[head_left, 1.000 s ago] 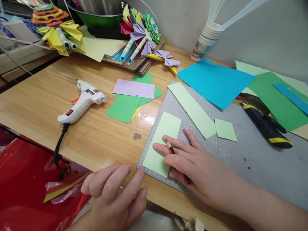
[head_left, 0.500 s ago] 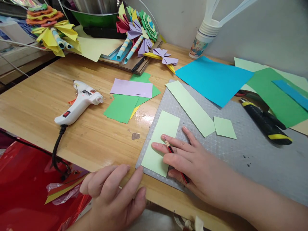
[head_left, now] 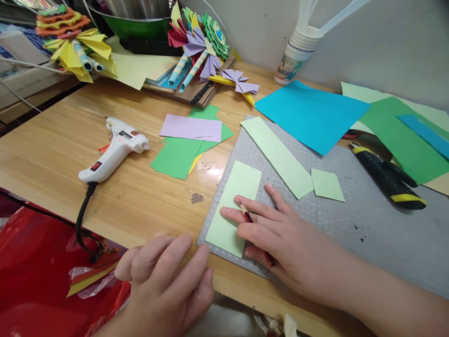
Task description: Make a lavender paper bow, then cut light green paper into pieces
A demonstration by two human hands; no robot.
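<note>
My right hand (head_left: pixel 277 234) lies over a pale green paper rectangle (head_left: pixel 242 182) on the grey cutting mat (head_left: pixel 315 243). A red and black pencil (head_left: pixel 246 215) is held among its fingers, sharpened tip toward the far left, while the fingertips rest on the paper. My left hand (head_left: pixel 168 281) hovers at the table's front edge by the mat's near corner, fingers loosely bent and a little apart, holding nothing. Beyond my right hand lie a long pale green paper strip (head_left: pixel 277 157) and a small pale green paper square (head_left: pixel 327 184).
A white glue gun (head_left: pixel 114 150) lies on the left, beside green paper pieces (head_left: pixel 177 157) and a lilac paper strip (head_left: pixel 191 127). Blue paper (head_left: pixel 310 114) overlaps the mat's far edge. A black-and-yellow utility knife (head_left: pixel 387 178) is at right. Paper cups (head_left: pixel 294 56) stand by the wall.
My left hand has shifted slightly, its fingers rising a little. My right hand, the pencil and the papers stay as they were.
</note>
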